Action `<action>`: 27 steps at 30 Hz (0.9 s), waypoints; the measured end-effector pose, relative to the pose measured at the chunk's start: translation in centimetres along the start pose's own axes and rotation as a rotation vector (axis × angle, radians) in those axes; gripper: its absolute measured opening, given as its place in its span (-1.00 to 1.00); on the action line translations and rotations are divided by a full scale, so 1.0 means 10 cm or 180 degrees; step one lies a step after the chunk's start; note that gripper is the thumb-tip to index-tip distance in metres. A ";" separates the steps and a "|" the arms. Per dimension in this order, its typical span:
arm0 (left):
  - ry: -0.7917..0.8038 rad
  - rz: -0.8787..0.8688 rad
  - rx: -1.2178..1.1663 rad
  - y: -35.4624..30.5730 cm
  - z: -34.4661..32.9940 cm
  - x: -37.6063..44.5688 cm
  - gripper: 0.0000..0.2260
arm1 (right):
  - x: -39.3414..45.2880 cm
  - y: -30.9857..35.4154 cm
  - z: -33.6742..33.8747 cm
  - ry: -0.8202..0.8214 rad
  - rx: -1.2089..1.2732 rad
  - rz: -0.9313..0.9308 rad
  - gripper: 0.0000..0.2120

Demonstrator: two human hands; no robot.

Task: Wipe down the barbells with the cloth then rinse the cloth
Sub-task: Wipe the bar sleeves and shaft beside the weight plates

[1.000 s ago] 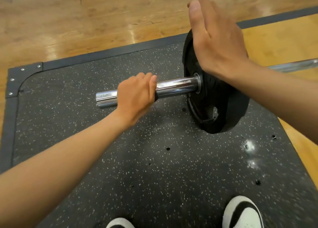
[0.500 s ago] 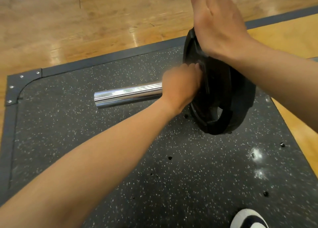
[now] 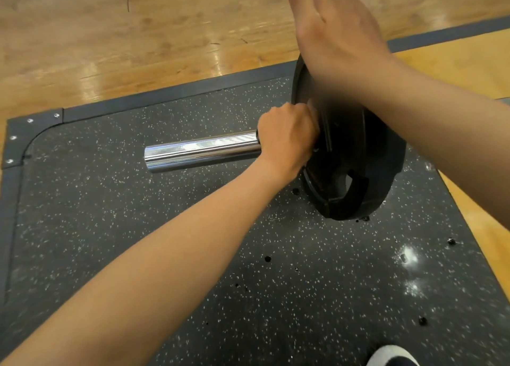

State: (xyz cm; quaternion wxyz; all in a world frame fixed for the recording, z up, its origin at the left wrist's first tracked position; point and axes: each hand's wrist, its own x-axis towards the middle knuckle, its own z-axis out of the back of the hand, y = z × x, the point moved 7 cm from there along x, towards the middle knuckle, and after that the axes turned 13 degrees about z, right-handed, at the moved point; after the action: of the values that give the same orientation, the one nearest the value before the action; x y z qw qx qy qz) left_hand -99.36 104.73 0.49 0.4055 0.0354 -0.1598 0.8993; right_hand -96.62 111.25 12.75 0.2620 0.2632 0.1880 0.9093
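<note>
Barbell sleeve [image 3: 201, 150] left of plate [image 3: 356, 156], both on mat [image 3: 138, 241].

Black rubber mat [image 3: 248, 269], flecked with pale specks, several small dark holes across it. Two bright glare patches near its right side. Dark grey border strip [image 3: 171, 95] runs along the far and left edges; rounded corner plate [image 3: 24, 133] at far left carries small silver screws. Glossy wooden floor [image 3: 138, 34] beyond the mat, light streaks on the boards. White and dark shoe [image 3: 392, 356] at bottom right, partly cut off.
</note>
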 end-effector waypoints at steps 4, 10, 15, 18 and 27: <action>0.1702 -0.0284 0.0492 0.49 -0.20 0.34 -0.71 | -0.03 0.03 -0.01 0.0113 -0.0132 0.0002 -0.51; 0.3476 0.0443 -0.0326 0.76 -0.35 0.26 -0.68 | -0.16 0.12 0.02 0.0017 0.0053 -0.0160 -0.52; 0.4921 0.1081 -0.1407 0.54 -0.50 0.03 -0.38 | -0.37 0.16 0.11 0.0079 -0.0150 -0.0164 -0.56; 0.5214 0.0334 -0.0943 0.61 -0.57 -0.01 -0.41 | -0.46 0.17 0.15 0.0047 -0.0200 -0.0167 -0.55; 0.5863 0.0188 -0.0581 0.27 -0.63 -0.10 -0.46 | -0.56 0.26 0.12 -0.0065 -0.0262 0.0007 -0.49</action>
State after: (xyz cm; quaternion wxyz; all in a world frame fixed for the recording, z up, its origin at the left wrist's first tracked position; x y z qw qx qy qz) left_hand -100.23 104.31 -6.38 0.3505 -0.7296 0.1545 0.5665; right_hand -92.87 106.22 12.88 0.2736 0.2617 0.1474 0.9137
